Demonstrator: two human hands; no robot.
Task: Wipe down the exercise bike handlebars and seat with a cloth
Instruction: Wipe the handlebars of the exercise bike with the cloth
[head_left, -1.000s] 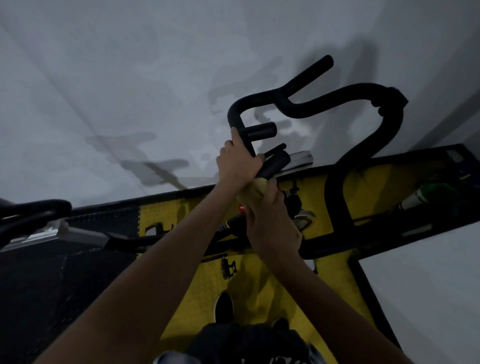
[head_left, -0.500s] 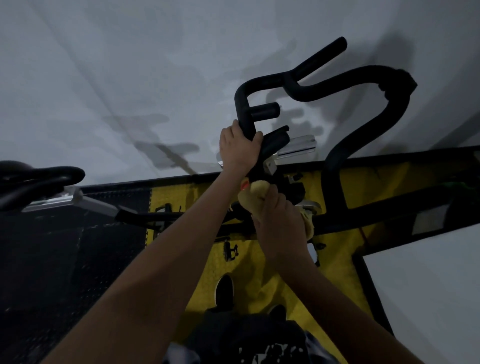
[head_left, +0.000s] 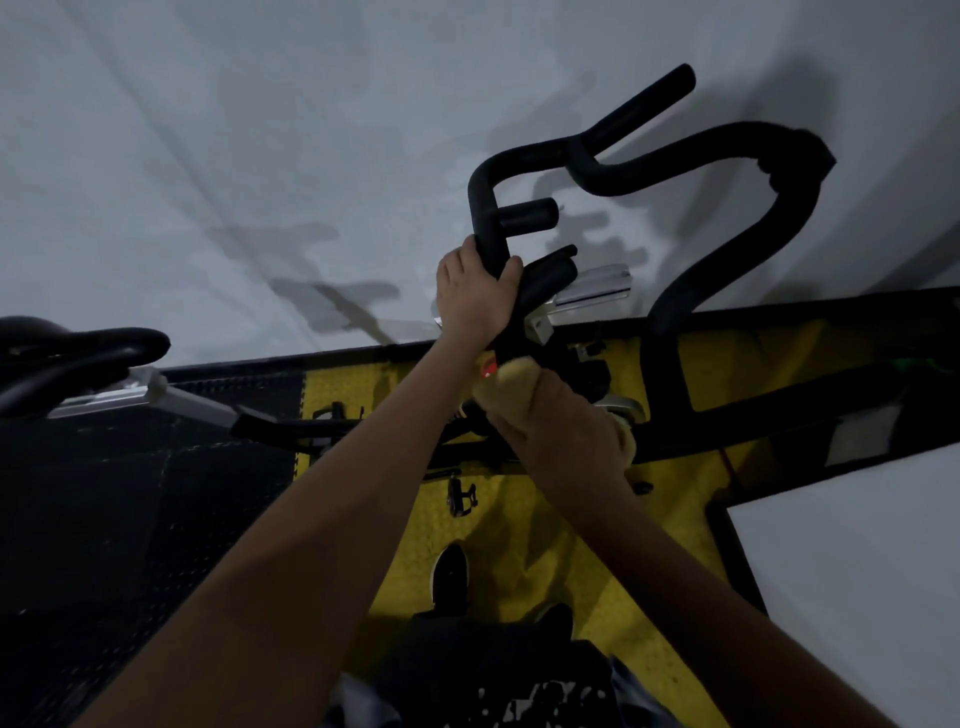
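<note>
Head view. My left hand (head_left: 475, 296) is closed around the near upright of the handlebars (head_left: 675, 150), steadying them. My right hand (head_left: 566, 436) is closed on the yellow cloth (head_left: 506, 387), bunched just below the left hand against the bar's lower stem. The seat (head_left: 83, 353) sits at the left edge, well apart, above the black-and-yellow mat (head_left: 571, 571). The cloth looks soft and light and is best wrapped round the bar; the padded bars appear stiff and grippy.
</note>
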